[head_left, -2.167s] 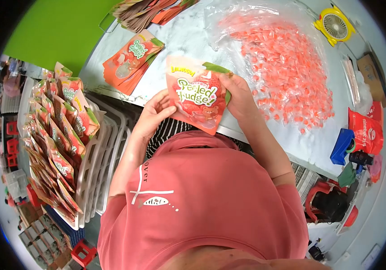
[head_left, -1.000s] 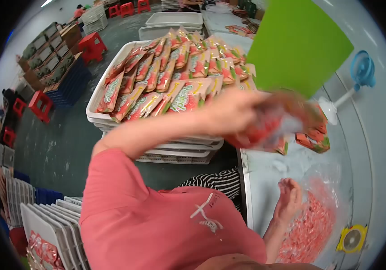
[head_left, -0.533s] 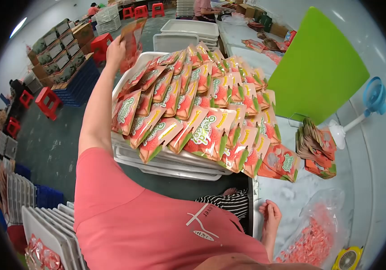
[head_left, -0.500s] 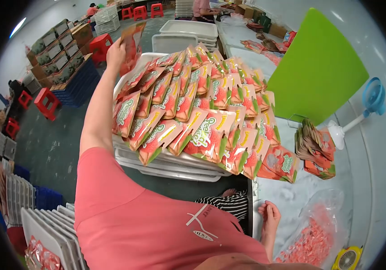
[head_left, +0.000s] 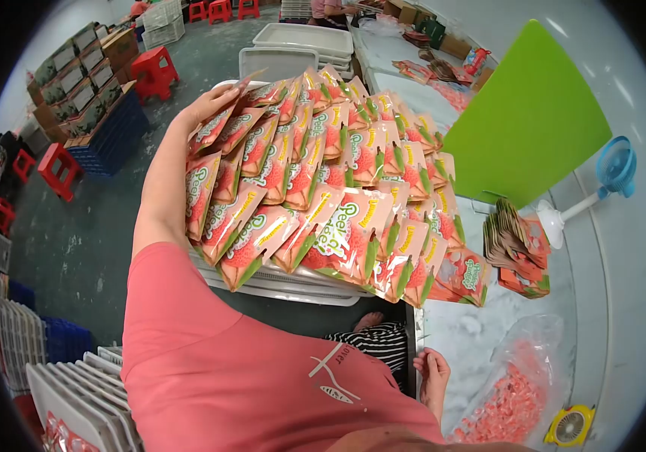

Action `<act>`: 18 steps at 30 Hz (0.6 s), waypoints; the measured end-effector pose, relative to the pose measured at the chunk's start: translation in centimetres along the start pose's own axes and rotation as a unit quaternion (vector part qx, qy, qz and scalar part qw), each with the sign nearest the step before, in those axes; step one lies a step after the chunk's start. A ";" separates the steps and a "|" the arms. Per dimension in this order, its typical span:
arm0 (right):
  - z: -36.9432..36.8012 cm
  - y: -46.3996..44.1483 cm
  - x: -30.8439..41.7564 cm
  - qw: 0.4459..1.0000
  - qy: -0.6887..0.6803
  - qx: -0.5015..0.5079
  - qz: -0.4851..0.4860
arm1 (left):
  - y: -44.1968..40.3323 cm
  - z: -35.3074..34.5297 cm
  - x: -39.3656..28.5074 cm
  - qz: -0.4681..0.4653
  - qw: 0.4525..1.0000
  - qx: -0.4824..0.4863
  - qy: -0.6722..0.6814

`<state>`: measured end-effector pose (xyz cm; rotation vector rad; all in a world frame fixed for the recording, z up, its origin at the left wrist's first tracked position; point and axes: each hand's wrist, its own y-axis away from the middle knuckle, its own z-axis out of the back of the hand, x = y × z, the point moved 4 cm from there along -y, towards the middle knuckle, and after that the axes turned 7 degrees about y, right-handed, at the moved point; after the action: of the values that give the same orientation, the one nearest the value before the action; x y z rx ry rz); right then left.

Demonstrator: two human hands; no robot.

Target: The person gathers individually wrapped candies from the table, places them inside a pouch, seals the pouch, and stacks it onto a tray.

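My left hand (head_left: 214,104) is at the far left corner of a big heap of pouches, its fingers closed over the upper edge of a pouch (head_left: 251,80) there. The pouches (head_left: 345,230) are pink and green, printed "Peeled", and lie overlapping in slanted rows. Under them is a white tray (head_left: 244,85), mostly covered, on top of other stacked trays. My right hand (head_left: 434,373) hangs low by the table's edge, fingers loosely curled and slightly apart, with nothing visible in them. Beside it lies a clear bag (head_left: 515,388) of small pink wrapped pieces.
On the white table (head_left: 458,331) stand a bundle of flat pouches (head_left: 515,248), a green board (head_left: 530,113), a blue fan (head_left: 615,167) and a yellow fan (head_left: 570,426). White trays (head_left: 304,35) are stacked beyond the heap. Red stools (head_left: 155,73) and boxes are at left. Another person (head_left: 329,10) sits far back.
My left hand has come down and towards the heap, bringing the raised pouch onto its far left corner. My right hand stays low by the table, barely shifted.
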<state>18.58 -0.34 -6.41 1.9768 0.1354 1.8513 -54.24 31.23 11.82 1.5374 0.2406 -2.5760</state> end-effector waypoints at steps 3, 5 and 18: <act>0.0 -0.3 0.2 1.000 -0.012 0.006 0.014 | 0.1 0.0 0.6 0.000 1.000 0.008 0.026; 0.1 -0.5 0.1 1.000 -0.016 0.002 -0.001 | 0.1 0.2 0.4 0.031 0.998 0.008 0.051; 0.6 -0.2 -1.0 0.997 -0.074 -0.019 -0.015 | -1.8 -0.7 2.9 0.015 0.990 0.047 -0.134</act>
<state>19.06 -0.67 -7.39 2.0659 0.0844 1.6708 -55.36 33.03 9.10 1.1901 0.0665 -2.7667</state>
